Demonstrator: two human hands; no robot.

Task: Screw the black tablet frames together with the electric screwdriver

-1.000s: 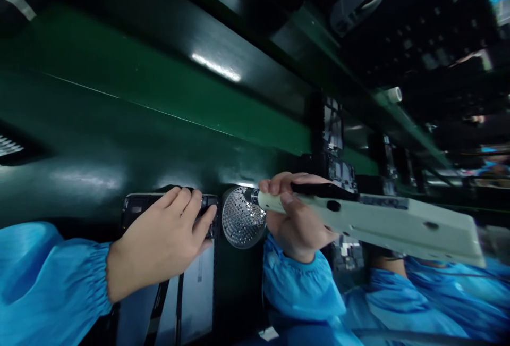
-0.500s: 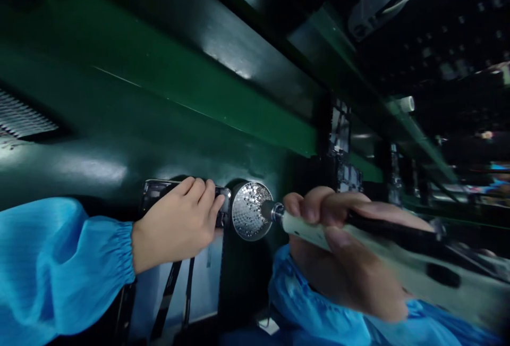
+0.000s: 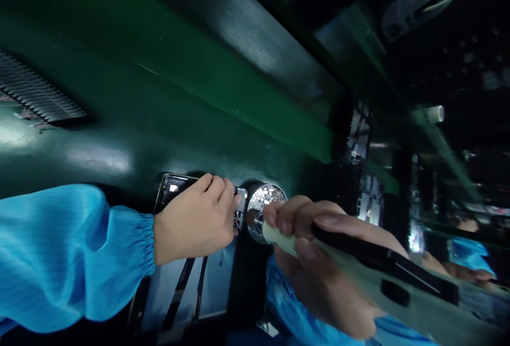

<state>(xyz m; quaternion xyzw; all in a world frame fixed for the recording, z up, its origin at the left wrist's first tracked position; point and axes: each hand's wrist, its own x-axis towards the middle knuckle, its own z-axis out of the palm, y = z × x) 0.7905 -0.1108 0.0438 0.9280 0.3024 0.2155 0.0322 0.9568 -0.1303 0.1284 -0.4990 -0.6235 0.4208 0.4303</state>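
Driver (image 3: 422, 299) shifted left over dish (image 3: 270, 195), right hand (image 3: 337, 279) gripping, phone (image 3: 217, 274) clasped under left hand (image 3: 197, 224)

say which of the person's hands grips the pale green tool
The right hand, curled around the elongated black-and-pale-green tool; the left hand instead rests on the flat rectangular dark-edged device with its pale blue-grey surface.

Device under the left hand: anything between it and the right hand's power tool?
Yes: the round metal dish sits beside the device, on the side toward the tool, whose tip is at the dish. The left hand also covers part of the device's upper end. Nothing else visible intervenes.
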